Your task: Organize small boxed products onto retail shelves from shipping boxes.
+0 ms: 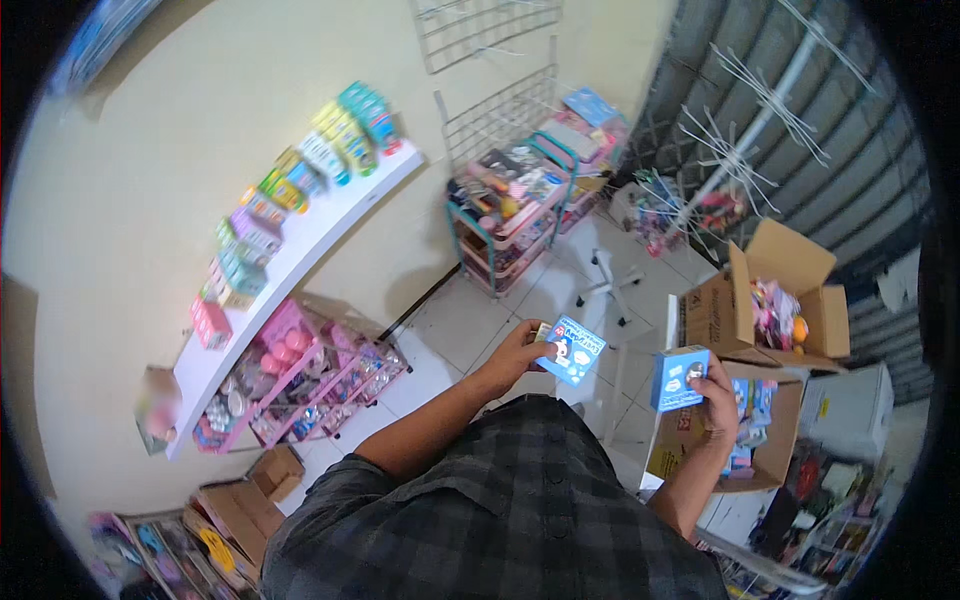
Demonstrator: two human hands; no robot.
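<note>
In front of my shirt, my left hand [519, 356] grips a small blue printed carton [574, 360] by its edge, its face turned up. The edge of a pale second piece shows beside my fingers; I cannot tell if it is another carton. Farther right, my right hand [718, 396] holds another blue carton [671, 381], thumb across its front face. Below and beyond that hand stands an open cardboard box [776, 442] with several blue and pink small cartons [742, 450] inside. The two held cartons are apart from each other.
A white wall shelf [330, 225] bears rows of tubes and boxes. Under it stands a pink rack [300, 390] of goods. Ahead are a tiered trolley [510, 232], a white hook stand [739, 161] and another open cardboard box [709, 311] with wrapped items.
</note>
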